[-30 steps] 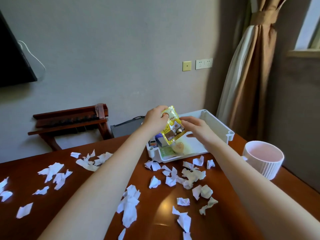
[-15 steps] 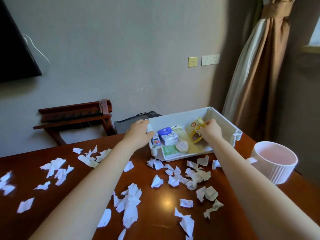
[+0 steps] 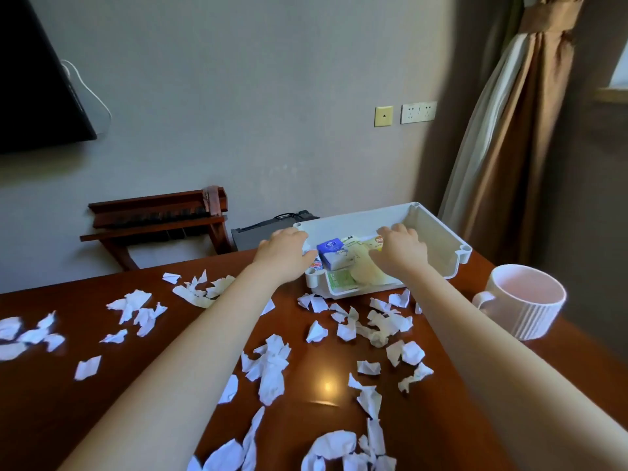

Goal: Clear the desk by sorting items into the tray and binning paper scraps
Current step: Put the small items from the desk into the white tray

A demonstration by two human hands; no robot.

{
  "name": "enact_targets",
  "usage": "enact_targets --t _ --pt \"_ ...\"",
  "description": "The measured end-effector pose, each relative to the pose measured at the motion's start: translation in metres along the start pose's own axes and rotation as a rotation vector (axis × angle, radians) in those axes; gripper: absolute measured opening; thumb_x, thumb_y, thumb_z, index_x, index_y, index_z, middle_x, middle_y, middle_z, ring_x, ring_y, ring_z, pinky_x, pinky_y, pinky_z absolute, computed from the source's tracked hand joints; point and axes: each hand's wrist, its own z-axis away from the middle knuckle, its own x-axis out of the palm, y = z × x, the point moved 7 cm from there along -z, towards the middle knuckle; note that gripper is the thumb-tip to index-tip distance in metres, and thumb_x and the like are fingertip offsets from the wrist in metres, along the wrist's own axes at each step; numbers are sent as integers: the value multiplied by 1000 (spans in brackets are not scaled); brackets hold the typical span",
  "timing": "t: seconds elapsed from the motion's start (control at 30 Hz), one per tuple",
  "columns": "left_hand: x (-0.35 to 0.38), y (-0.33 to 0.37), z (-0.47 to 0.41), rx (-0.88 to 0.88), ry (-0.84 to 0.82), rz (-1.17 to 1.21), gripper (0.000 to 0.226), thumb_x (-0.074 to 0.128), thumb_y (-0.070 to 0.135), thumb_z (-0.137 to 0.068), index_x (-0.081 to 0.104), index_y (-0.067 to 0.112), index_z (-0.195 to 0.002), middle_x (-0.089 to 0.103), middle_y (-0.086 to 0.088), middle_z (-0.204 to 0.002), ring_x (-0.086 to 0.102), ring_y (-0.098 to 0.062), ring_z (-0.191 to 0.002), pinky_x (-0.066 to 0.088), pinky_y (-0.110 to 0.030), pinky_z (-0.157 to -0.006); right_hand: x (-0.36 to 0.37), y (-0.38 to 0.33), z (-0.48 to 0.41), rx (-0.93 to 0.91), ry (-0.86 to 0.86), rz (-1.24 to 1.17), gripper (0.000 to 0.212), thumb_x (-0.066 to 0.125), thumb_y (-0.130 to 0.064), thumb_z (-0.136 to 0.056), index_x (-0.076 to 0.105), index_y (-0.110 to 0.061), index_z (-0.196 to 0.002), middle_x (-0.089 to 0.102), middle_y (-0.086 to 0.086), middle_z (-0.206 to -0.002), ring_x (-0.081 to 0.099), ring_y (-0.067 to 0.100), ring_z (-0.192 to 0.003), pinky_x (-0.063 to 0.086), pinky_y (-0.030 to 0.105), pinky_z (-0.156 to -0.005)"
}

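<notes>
Now right hand [image 3: 402, 249] is inside white plastic tray [image 3: 438, 239], fingers curled down over yellow snack sachet [image 3: 377, 240]; pinching or letting go, cannot tell. Left hand [image 3: 285, 253] curls over the tray's left rim, steadying it. Best lay sachet flat beside blue tissue pack [image 3: 329, 248]. Torn white paper scraps [image 3: 272, 365] not yet binned.

White rectangular plastic tray [image 3: 438, 243], upright, open top. Inside it: blue-and-white tissue pack [image 3: 334, 254] at the left, green-printed flat sachet [image 3: 341, 278] in the near-left corner, pale yellow round item [image 3: 365, 271] mid-tray, and a yellow snack packet [image 3: 377, 240] toward the back wall, mostly hidden. Torn white paper scraps [image 3: 272, 365], flat and crumpled, are scattered in front and left of the tray. Pale pink ribbed round bin [image 3: 526, 311], upright, stands right of the tray, not touching.
</notes>
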Motion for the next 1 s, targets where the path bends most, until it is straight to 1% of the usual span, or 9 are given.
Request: enact_targets --t 0.17,0.3,0.47,0.6,0.7,0.77,0.87,0.93,1.0 --pt "-20 4 47 9 42 -7 47 43 40 -95 45 16 -135 41 -3 -144 34 -24 -134 31 -45 -104 -35 -42 53 -169 108 -46 45 51 -33 -91 47 -19 -133 46 7 -137 38 29 -127 39 44 -99" --pt "-33 -2 98 -27 58 -6 43 44 39 -94 49 16 -130 44 -3 -140 36 -25 -131 31 -43 -104 -61 -74 111 -295 170 -89 39 51 -28 -89 53 -16 -127 52 8 -129 43 29 -119 43 40 -92" --pt "-46 -24 173 -59 77 -22 42 45 36 -93 49 18 -131 44 -2 -141 37 -24 -131 31 -44 -105 -75 -111 185 -398 153 -201 37 51 -26 -89 55 -15 -124 58 8 -121 52 29 -112 46 37 -84" --pt "-49 -57 233 -136 75 32 44 46 39 -93 47 20 -133 42 0 -144 36 -21 -134 32 -45 -109 -71 -138 242 -489 146 -266 32 51 -27 -91 58 -14 -119 62 6 -114 59 28 -103 51 35 -79" --pt "-50 -81 279 -196 75 49 44 46 39 -95 47 21 -134 40 1 -146 33 -20 -136 28 -44 -111 -58 -163 279 -541 81 -283 28 52 -31 -91 58 -15 -113 62 3 -107 61 24 -95 52 34 -74" --pt "-49 -100 308 -237 85 64 43 46 40 -95 47 22 -133 41 2 -145 34 -19 -135 28 -43 -110 -48 -181 303 -563 6 -321 30 53 -31 -91 58 -17 -117 62 2 -111 60 21 -95 50 30 -74" --pt "-45 -132 347 -301 100 90 42 47 40 -94 49 21 -131 42 1 -143 36 -20 -133 31 -42 -108 -29 -211 340 -632 -92 -337 30 55 -30 -89 58 -19 -117 63 2 -114 60 19 -97 49 28 -77" --pt "-41 -153 370 -341 98 82 41 46 40 -94 49 21 -131 40 1 -143 36 -20 -132 33 -41 -107 -14 -228 361 -674 -150 -318 29 57 -31 -88 59 -21 -115 61 1 -111 60 18 -96 51 29 -78" --pt "-36 -172 391 -382 94 78 41 47 40 -94 49 21 -130 40 1 -142 36 -21 -131 34 -41 -105 3 -243 380 -728 -245 -290 31 60 -33 -86 59 -21 -115 58 0 -108 59 19 -96 51 31 -79"
